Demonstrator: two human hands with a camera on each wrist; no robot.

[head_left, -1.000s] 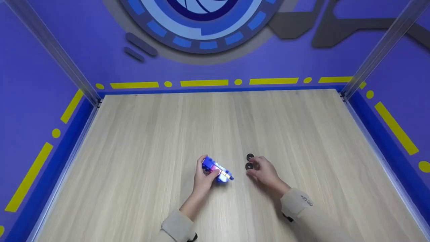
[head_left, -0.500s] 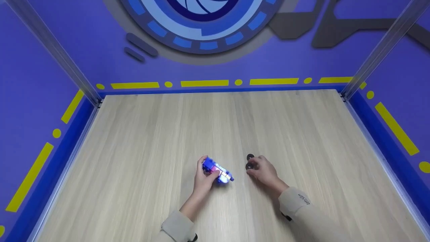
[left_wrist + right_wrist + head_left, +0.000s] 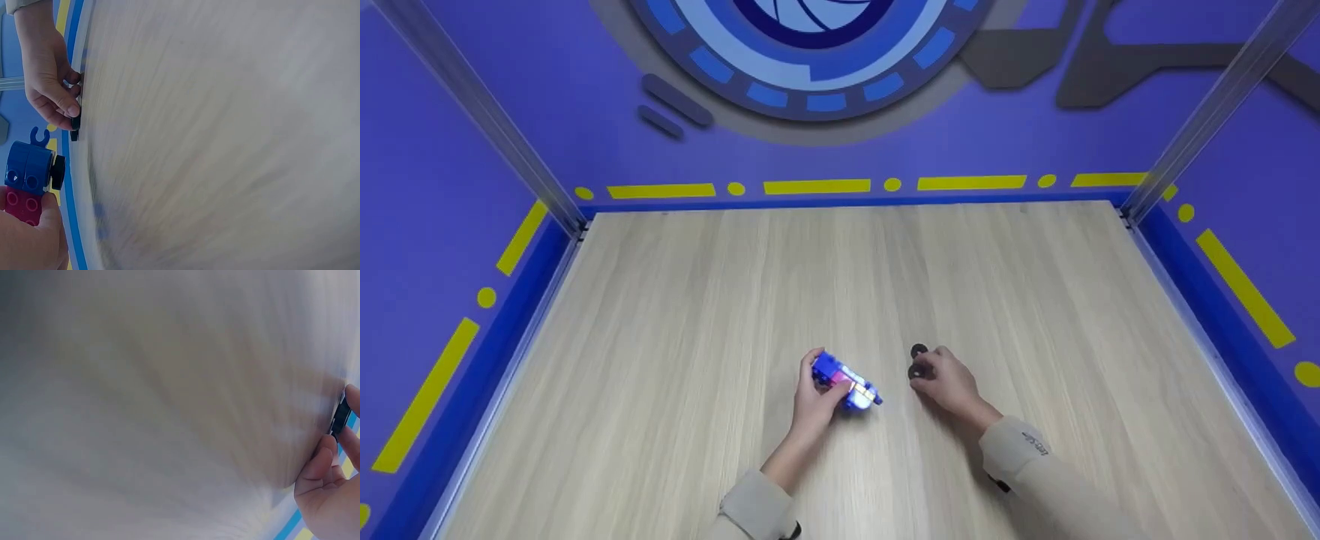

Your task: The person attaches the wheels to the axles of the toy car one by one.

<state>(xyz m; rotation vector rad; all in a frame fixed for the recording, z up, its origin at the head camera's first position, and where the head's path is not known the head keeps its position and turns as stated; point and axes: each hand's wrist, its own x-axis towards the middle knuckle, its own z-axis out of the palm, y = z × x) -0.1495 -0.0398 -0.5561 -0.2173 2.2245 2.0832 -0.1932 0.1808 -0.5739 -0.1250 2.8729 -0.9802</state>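
My left hand (image 3: 812, 409) grips a blue and pink toy brick vehicle (image 3: 826, 367) just above the table, thumb across its side. The left wrist view shows the toy's rounded blue block (image 3: 28, 169), with a small open hook at one end and a black wheel (image 3: 58, 172) on its side. To the right, my right hand (image 3: 954, 386) is down at the tabletop, thumb and fingers pinching a black wheel (image 3: 916, 371) by its rim. A second black wheel (image 3: 919, 350) lies just beyond, partly behind the fingers. In the right wrist view, the fingers surround a dark wheel (image 3: 341, 417).
Both hands work over a pale wood-grain table (image 3: 720, 300). Blue-purple panels (image 3: 840, 161) with yellow dashes border its back and sides. Metal posts (image 3: 1207, 105) stand at the two rear corners.
The right sleeve has shifted slightly left, while the right fingers stay at the wheel. My left hand and the toy vehicle hold nearly the same place.
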